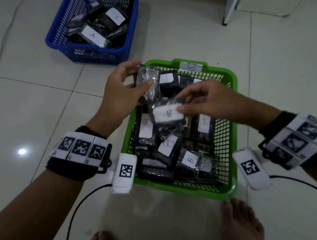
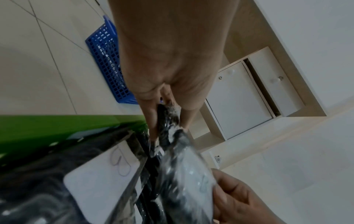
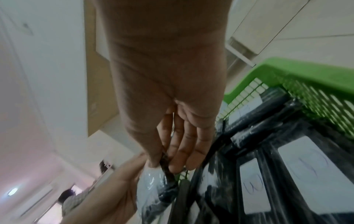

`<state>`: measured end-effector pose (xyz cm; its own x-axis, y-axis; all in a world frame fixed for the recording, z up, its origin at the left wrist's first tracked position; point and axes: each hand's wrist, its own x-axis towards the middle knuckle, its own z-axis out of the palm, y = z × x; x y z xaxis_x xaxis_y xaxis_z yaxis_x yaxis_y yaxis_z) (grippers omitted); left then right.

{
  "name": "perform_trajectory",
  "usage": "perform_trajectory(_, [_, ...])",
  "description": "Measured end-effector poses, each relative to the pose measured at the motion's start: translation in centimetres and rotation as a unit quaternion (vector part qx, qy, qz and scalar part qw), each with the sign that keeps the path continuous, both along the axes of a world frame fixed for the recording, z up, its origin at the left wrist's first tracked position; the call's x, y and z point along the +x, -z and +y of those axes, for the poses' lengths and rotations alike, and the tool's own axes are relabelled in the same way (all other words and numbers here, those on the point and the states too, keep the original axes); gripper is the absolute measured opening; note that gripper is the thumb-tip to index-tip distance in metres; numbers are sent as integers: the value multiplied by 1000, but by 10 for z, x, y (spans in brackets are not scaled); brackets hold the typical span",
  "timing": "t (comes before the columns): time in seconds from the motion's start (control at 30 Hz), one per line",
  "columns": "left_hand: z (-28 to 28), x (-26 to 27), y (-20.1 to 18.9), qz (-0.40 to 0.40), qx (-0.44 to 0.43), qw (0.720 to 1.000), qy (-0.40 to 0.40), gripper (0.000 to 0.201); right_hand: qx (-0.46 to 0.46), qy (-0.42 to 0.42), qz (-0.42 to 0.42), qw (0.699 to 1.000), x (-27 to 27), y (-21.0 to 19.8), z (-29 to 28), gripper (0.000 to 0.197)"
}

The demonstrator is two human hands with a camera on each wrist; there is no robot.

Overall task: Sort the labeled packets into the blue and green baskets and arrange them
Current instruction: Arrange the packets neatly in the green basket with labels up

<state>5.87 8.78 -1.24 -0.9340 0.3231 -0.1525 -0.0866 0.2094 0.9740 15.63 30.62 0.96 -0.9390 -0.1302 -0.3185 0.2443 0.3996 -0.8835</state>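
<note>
The green basket (image 1: 185, 189) sits in the centre of the floor with a "B" tag (image 1: 190, 66) on its far rim. Inside it lie several black plastic-wrapped packets (image 1: 167, 145) with white labels. My left hand (image 1: 142, 74) grips a shiny black packet (image 1: 149, 73) above the basket's far left corner, its label hidden. My right hand (image 1: 179, 103) pinches the end of another packet (image 1: 164, 115), white label up, over the basket's middle. In the wrist views, the left hand (image 2: 168, 119) and right hand (image 3: 164, 163) each clamp a packet edge. The blue basket (image 1: 95, 56) at far left holds packets, one labelled "A" (image 1: 92, 35).
My bare feet (image 1: 240, 222) stand just in front of the green basket on the pale tiled floor. Black cables (image 1: 76, 206) trail from both wrists. A white furniture leg (image 1: 229, 9) stands at the far right, and a low white cabinet (image 2: 239, 98) lines the wall.
</note>
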Motion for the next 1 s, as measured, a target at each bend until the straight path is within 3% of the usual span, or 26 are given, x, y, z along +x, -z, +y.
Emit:
perform_trajectory(0.1, [10, -9, 1, -53, 31, 998, -26, 55, -78, 125, 2, 989, -15, 4, 12, 27])
perform_trajectory(0.27, [17, -18, 4, -69, -11, 997, 18, 58, -210, 292, -6, 933, -34, 31, 12, 31])
perform_trajectory(0.37, [17, -17, 4, -59, -37, 995, 68, 58, -235, 303, -7, 923, -35, 36, 5, 32])
perform_trajectory(0.43, [16, -16, 5, 39, -135, 984, 109, 54, -214, 294, -6, 931, -36, 38, -2, 32])
perform_trajectory(0.5, [11, -13, 3, 135, -227, 956, 127, 54, -201, 291, -8, 935, -38, 43, -9, 29])
perform_trajectory(0.6, [-5, -9, -6, 239, -303, 917, 99, 47, -178, 300, -7, 937, -42, 51, -15, 22])
perform_trajectory(0.67, [-17, -7, -7, 221, -271, 930, 110, 35, -166, 295, -11, 941, -44, 54, -16, 22])
perform_trajectory(0.73, [-22, -5, -4, 150, -236, 947, 156, 29, -158, 288, -20, 944, -46, 56, -15, 27])
perform_trajectory(0.83, [-22, -5, 3, 98, -202, 953, 203, 38, -147, 281, -31, 948, -48, 57, -15, 30])
perform_trajectory(0.93, [-23, -3, 2, 95, -147, 966, 192, 35, -142, 281, -28, 949, -46, 55, -15, 31])
perform_trajectory(1.0, [-26, -2, -6, 148, -160, 961, 168, 28, -127, 271, -27, 954, -44, 53, -15, 31])
